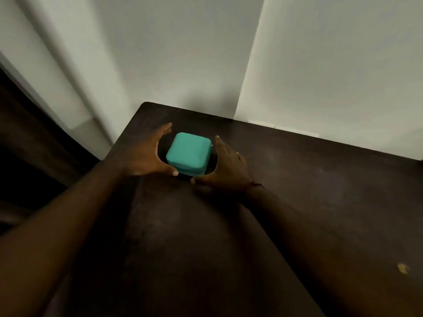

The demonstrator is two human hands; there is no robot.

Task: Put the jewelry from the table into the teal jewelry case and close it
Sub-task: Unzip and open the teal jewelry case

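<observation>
The teal jewelry case sits with its lid down near the far left corner of the dark wooden table. A small metal zipper pull shows at its right edge. My left hand curves around the case's left side, thumb tip touching its near left corner, fingers spread apart from it. My right hand lies open on the right side, fingers straight beside the case, thumb near its front. No loose jewelry is visible on the table.
A small yellowish speck lies at the table's near right. White walls stand behind the table, and a dark floor drops away past the table's left edge.
</observation>
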